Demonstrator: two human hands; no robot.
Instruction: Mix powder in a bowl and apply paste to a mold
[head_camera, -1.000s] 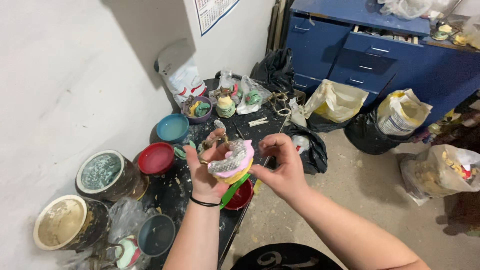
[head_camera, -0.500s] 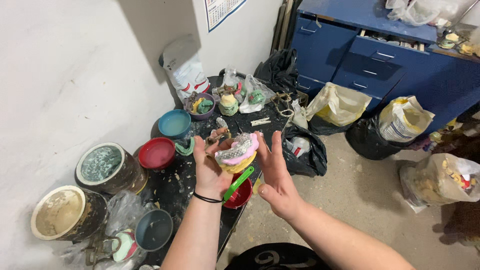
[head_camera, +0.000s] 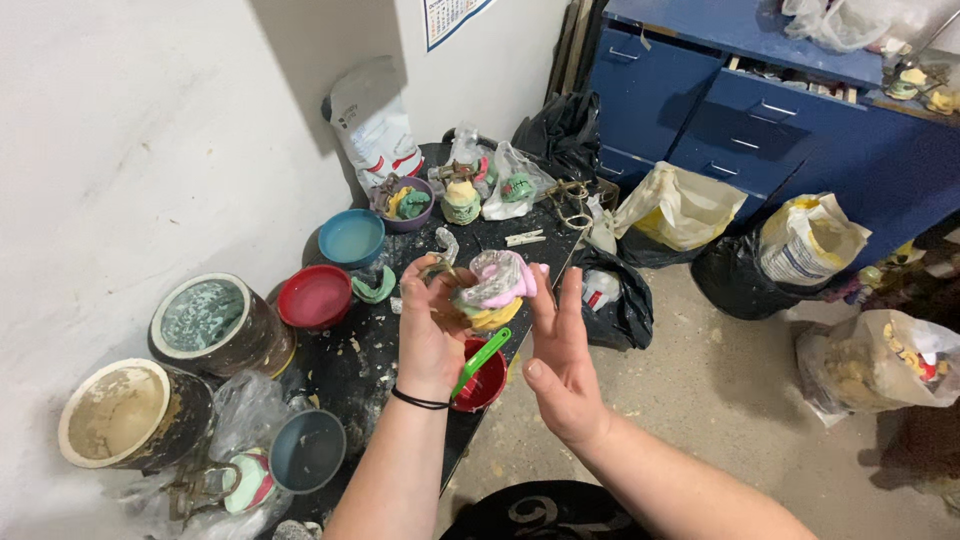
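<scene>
Paint-spattered black bench (head_camera: 340, 365) beneath, a lumpy pink-and-yellow cast (head_camera: 492, 290) — seemingly stiff, brittle plaster — is clasped in the left hand (head_camera: 432, 318), best gripped at its thick base, while the right hand (head_camera: 560, 360) is held flat-open at its 4 o'clock.

Even, moderately bright indoor light falls from above, throwing a broad soft shadow on the white wall (head_camera: 150, 130) well beyond the fingertips of the left hand (head_camera: 432, 325). Focus holds sharp on both that hand and the right hand (head_camera: 560, 360), with no motion blur. Wide-angle distortion bends the blue cabinet (head_camera: 780, 110) far right of the fingers; the corner behind it lies dim.
</scene>
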